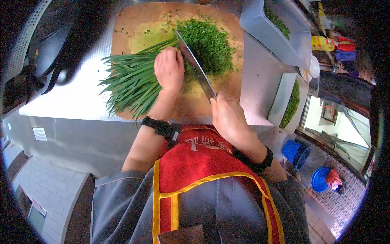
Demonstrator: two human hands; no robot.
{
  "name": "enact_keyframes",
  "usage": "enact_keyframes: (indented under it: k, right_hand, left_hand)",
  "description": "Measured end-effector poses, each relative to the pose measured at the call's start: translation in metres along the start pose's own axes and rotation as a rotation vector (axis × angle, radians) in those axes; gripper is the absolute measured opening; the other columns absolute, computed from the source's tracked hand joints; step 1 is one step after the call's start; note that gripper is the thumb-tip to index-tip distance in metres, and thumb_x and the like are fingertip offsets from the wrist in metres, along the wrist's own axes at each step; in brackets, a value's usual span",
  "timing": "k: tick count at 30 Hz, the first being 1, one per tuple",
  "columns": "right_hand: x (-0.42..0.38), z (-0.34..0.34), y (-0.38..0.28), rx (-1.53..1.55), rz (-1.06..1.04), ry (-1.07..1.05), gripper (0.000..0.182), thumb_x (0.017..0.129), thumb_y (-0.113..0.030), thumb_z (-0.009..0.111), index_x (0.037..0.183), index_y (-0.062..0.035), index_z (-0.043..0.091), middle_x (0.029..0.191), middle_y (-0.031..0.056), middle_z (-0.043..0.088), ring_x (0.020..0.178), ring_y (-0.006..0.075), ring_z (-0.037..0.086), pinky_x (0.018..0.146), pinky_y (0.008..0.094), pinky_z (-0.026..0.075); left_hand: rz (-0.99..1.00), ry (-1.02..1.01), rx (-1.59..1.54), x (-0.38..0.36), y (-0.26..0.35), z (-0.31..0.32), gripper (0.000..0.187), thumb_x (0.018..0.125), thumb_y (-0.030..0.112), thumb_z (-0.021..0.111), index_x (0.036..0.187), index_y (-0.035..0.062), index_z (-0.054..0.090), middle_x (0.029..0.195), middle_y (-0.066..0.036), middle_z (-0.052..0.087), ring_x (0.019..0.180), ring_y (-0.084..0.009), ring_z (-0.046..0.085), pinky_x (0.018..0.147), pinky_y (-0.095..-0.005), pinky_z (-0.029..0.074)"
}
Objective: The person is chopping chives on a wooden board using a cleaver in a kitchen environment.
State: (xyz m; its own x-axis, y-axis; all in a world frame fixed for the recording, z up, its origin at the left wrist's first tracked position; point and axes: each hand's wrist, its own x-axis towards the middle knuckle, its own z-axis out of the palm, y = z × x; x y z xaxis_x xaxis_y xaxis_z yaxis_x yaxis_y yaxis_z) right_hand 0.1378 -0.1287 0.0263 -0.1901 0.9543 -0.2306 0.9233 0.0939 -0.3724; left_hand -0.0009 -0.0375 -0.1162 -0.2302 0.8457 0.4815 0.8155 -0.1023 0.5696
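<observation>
Stainless-steel worktop [260, 65], head view: bright and reflective at 9 o'clock, dull grey at 3 o'clock. Brown cutting board [225, 91] on it at 12 o'clock. Translucent rectangular tub [254, 24] at 1 o'clock, chopped greens inside; long pale tray [280, 95] at 3 o'clock, also holding chopped greens. Dark rounded object at 10 o'clock, identity unclear. Blue bucket [293, 152] and blue basin [320, 179] below the worktop, 4 o'clock; red item in the basin. Red apron [191, 162] with yellow trim at 6 o'clock. Both forearms cross the near edge of the board and cover part of it.

Materials: green leaf bundle [134, 79] at 10 o'clock, long flat blades, ends fanned out toward 9 o'clock. Chopped pile [209, 46] at 12 o'clock, fine, dark green, loosely heaped; flecks scattered on the board. Knife [197, 67]: long, broad metal blade, slanted between bundle and pile, tip toward 11 o'clock.

Grip: left hand [169, 69] pressed on the bundle, fingers curled and bunched near its cut end, just beside the blade. Right hand [228, 116] closed around the knife's handle end; handle itself hidden by the fingers.
</observation>
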Motion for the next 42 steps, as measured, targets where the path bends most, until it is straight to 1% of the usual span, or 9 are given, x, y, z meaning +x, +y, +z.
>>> enact_keyframes:
  k: [10, 15, 19, 22, 26, 32, 34, 38, 42]
  right_hand:
    - [0.053, 0.049, 0.026, 0.111, 0.040, -0.014, 0.027, 0.091, -0.022, 0.046, 0.087, 0.0038, 0.048, 0.061, 0.0249, 0.056, 0.059, 0.0438, 0.057, 0.052, 0.0508, 0.043]
    - [0.049, 0.036, 0.047, 0.233, 0.020, 0.079, 0.029, 0.092, -0.027, 0.047, 0.084, 0.0005, 0.051, 0.069, 0.0234, 0.058, 0.061, 0.0402, 0.057, 0.055, 0.0488, 0.043]
    - [0.041, 0.029, 0.062, 0.314, 0.058, 0.092, 0.029, 0.092, -0.029, 0.048, 0.083, -0.0013, 0.052, 0.066, 0.0225, 0.058, 0.059, 0.0411, 0.056, 0.054, 0.0484, 0.042]
    - [0.034, 0.020, 0.061, 0.407, 0.061, 0.119, 0.029, 0.091, -0.029, 0.049, 0.082, -0.0015, 0.051, 0.065, 0.0223, 0.057, 0.058, 0.0416, 0.055, 0.054, 0.0486, 0.042]
    - [0.027, 0.027, 0.074, 0.362, 0.058, 0.136, 0.029, 0.091, -0.030, 0.050, 0.082, -0.0016, 0.051, 0.065, 0.0225, 0.057, 0.059, 0.0420, 0.055, 0.053, 0.0489, 0.041]
    - [0.017, 0.025, 0.073, 0.406, 0.079, 0.174, 0.031, 0.091, -0.030, 0.050, 0.080, -0.0009, 0.050, 0.066, 0.0225, 0.056, 0.061, 0.0412, 0.055, 0.054, 0.0487, 0.041]
    - [0.017, 0.026, 0.074, 0.439, 0.072, 0.171, 0.031, 0.091, -0.030, 0.050, 0.080, -0.0006, 0.050, 0.067, 0.0224, 0.056, 0.060, 0.0413, 0.055, 0.054, 0.0488, 0.041]
    - [0.013, 0.021, 0.073, 0.322, -0.010, 0.231, 0.026, 0.092, -0.025, 0.050, 0.081, -0.0012, 0.048, 0.058, 0.0108, 0.053, 0.048, 0.0227, 0.052, 0.048, 0.0362, 0.041]
    - [0.005, 0.016, 0.064, 0.309, 0.020, 0.239, 0.025, 0.091, -0.023, 0.050, 0.085, 0.0008, 0.050, 0.064, 0.0195, 0.055, 0.058, 0.0346, 0.055, 0.053, 0.0410, 0.042]
  left_hand:
    - [-0.031, -0.007, -0.033, 0.006, 0.004, -0.003, 0.010, 0.082, 0.015, 0.058, 0.081, 0.0080, 0.051, 0.081, -0.009, 0.055, 0.079, -0.0277, 0.054, 0.075, -0.0385, 0.042]
    - [0.114, -0.074, 0.005, 0.031, -0.019, -0.005, 0.012, 0.082, 0.017, 0.058, 0.088, 0.0073, 0.054, 0.091, -0.013, 0.058, 0.102, -0.0310, 0.053, 0.099, -0.0496, 0.031]
    - [0.006, -0.519, 0.128, 0.067, -0.035, -0.019, 0.042, 0.093, 0.039, 0.037, 0.111, 0.0043, 0.055, 0.114, -0.014, 0.057, 0.114, -0.0297, 0.048, 0.102, -0.0468, 0.029]
    - [0.097, -0.567, 0.058, 0.060, -0.037, -0.027, 0.052, 0.093, 0.045, 0.035, 0.122, 0.0047, 0.050, 0.126, -0.015, 0.051, 0.120, -0.0297, 0.044, 0.103, -0.0452, 0.028]
    - [0.082, -0.740, 0.157, 0.032, -0.006, -0.057, 0.092, 0.071, 0.068, 0.054, 0.140, 0.0113, 0.030, 0.136, -0.022, 0.038, 0.126, -0.0351, 0.036, 0.105, -0.0453, 0.025]
    - [0.307, -0.600, 0.358, -0.003, 0.013, -0.064, 0.125, 0.048, 0.066, 0.073, 0.145, 0.0159, 0.012, 0.139, -0.026, 0.029, 0.126, -0.0398, 0.032, 0.103, -0.0514, 0.026]
    - [0.310, -0.627, 0.364, 0.000, 0.013, -0.063, 0.122, 0.049, 0.060, 0.076, 0.144, 0.0157, 0.013, 0.137, -0.024, 0.032, 0.125, -0.0387, 0.033, 0.102, -0.0513, 0.027]
    - [0.331, -0.701, 0.306, 0.021, -0.005, -0.062, 0.113, 0.056, 0.045, 0.078, 0.144, 0.0159, 0.014, 0.132, -0.017, 0.041, 0.118, -0.0354, 0.042, 0.098, -0.0464, 0.035]
    - [0.278, -0.711, 0.289, 0.040, -0.009, -0.051, 0.106, 0.060, 0.032, 0.078, 0.144, 0.0163, 0.015, 0.126, -0.013, 0.047, 0.112, -0.0323, 0.047, 0.092, -0.0422, 0.040]
